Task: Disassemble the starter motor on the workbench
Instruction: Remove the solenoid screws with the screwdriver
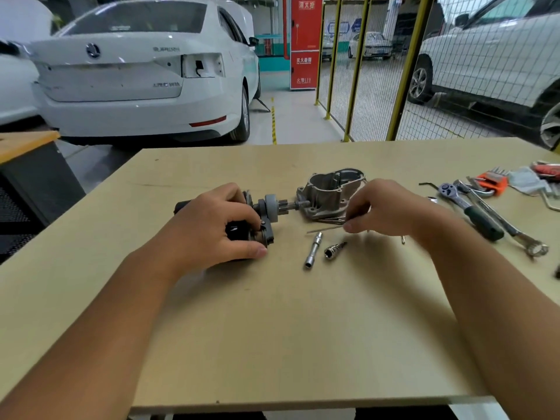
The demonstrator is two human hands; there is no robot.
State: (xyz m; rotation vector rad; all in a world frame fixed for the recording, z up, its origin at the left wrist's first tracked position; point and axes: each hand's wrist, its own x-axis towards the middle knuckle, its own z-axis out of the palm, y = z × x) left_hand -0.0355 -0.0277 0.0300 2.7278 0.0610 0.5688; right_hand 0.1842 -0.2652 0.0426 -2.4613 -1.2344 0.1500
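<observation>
**Left hand on motor, right pinching thin rod**

Left hand (pixel 212 225) reaches in from lower left, palm down, fingers curled over the motor (pixel 254 218) near the middle of the bench (pixel 272 328); thumb low at the front, tip beside the black end part; forearm lies across the bench; motor lies on its side, shaft pointing right toward the housing (pixel 328 197), shaft tip at or just inside the housing's edge, can't tell which; most of the motor body is hidden under the hand, only the gear end and a dark stub at far left show.

Right hand (pixel 385 209) comes in from lower right, fingers bunched, pinching a thin rod (pixel 324 229) that points left just above the bench; the grip end is covered by the fingers; hand is blurred; it also blocks the housing's right side.

Extension (pixel 313 251) and socket (pixel 333 250) lie just in front of the rod; ratchet (pixel 469 212), wrench (pixel 512 230) and hex keys (pixel 488 181) at right, far ones cut off by the frame edge.
</observation>
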